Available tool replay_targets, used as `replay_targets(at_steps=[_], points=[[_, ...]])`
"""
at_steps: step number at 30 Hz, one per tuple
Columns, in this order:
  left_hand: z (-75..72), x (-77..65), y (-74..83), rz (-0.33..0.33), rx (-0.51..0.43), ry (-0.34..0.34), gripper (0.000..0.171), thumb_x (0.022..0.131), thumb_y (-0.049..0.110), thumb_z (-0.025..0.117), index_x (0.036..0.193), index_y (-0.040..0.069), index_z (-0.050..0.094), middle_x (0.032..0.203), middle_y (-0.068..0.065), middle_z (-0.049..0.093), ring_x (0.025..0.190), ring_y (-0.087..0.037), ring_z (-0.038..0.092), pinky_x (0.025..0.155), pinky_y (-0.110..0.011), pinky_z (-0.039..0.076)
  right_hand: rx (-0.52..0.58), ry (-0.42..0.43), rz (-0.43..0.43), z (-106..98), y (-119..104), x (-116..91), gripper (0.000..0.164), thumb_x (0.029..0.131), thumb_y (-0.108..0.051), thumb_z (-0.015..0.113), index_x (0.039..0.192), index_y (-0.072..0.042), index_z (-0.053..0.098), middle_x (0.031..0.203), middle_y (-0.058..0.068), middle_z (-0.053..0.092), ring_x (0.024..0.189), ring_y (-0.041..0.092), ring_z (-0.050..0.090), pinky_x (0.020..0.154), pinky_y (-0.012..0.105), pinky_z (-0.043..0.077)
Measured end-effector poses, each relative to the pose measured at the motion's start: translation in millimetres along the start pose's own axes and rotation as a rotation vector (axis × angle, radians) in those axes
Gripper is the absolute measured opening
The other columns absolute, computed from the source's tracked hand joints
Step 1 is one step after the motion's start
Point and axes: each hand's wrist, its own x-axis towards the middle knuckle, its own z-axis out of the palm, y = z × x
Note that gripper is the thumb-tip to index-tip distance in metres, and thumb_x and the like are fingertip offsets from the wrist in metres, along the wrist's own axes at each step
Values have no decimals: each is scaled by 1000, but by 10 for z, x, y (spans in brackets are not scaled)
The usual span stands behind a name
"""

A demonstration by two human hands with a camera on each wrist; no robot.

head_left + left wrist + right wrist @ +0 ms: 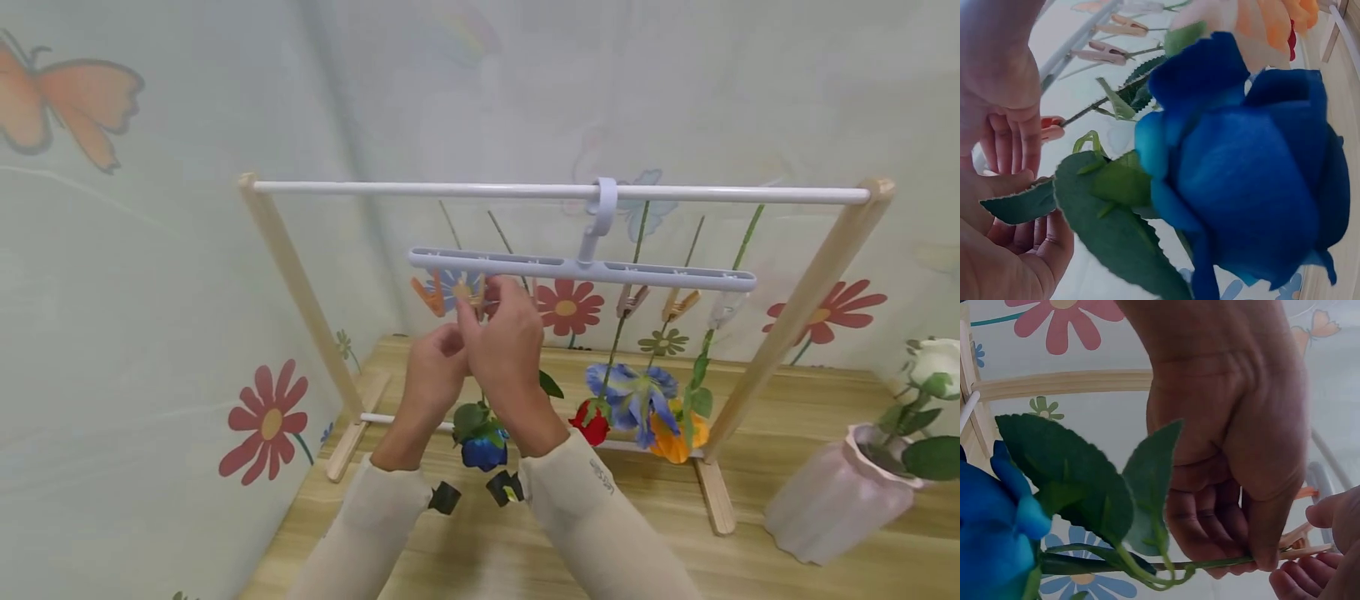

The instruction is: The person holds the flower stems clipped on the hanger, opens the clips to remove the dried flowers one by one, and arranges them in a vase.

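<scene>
An artificial blue rose hangs head down between my forearms, its green leaves above the bloom. My left hand pinches its stem between thumb and fingers, near the upper end. Slightly higher, my right hand holds a beige clothespin under the lavender hanger, thumb on one side and fingers on the other. The stem's end reaches the clothespin's jaws. An orange clothespin hangs to the left, holding nothing.
The hanger hooks over a white rod on a wooden stand. Clothespins at right hold a red rose, a blue flower and an orange flower. A peach rose hangs nearby. A pink vase holds a white rose.
</scene>
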Motion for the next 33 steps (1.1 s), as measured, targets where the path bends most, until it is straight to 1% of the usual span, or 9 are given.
replay_targets(at_steps=[4,6,10,12,17,21,27,33], points=[[12,-16,13,-7,18,-20,19,93,17,72,107,5,75,100,-14,77,87,-20,72,73,-33,62,-4,75,-7,47,44,7,38,91,-31,78,116,-5,66,102,8,71,89,27,67,73,35,59],[11,-25,19,-10,29,-33,20,94,19,72,108,6,75,103,-13,77,90,-22,73,75,-35,62,-3,111,-14,65,63,11,37,90,-30,79,113,-4,67,99,9,71,87,26,66,71,35,58],[7,-45,38,-14,32,-52,21,94,19,71,111,7,75,105,-13,77,92,-24,74,78,-36,63,13,151,-26,91,87,13,33,89,-26,81,109,-4,67,95,10,70,85,25,66,71,35,59],[3,-51,44,-15,30,-56,22,94,19,71,112,7,75,106,-13,77,93,-24,74,79,-37,63,20,159,-33,101,90,8,32,89,-25,80,109,-3,68,95,10,70,85,23,65,72,36,60],[-11,-52,39,-12,40,-50,21,94,19,71,112,8,74,107,-11,77,94,-24,74,80,-37,63,28,177,-56,126,83,3,29,90,-24,79,106,-3,69,95,11,71,85,23,66,74,37,61],[-27,-41,31,-6,32,-48,20,94,18,71,111,7,74,106,-11,77,95,-24,73,79,-37,63,18,191,-68,136,69,-1,26,90,-24,78,104,-3,69,94,10,71,84,23,67,74,37,60],[-47,-34,20,-12,6,-51,19,93,16,71,109,6,74,105,-13,76,93,-24,73,78,-36,63,5,171,-69,143,56,-5,25,92,-25,75,101,-3,69,91,10,70,84,23,66,74,37,59],[-52,-33,4,-34,9,-47,19,92,16,71,108,6,75,103,-13,77,90,-22,73,77,-35,62,-2,155,-57,148,73,1,22,91,-24,74,97,-4,67,85,9,67,80,23,63,72,38,57]])
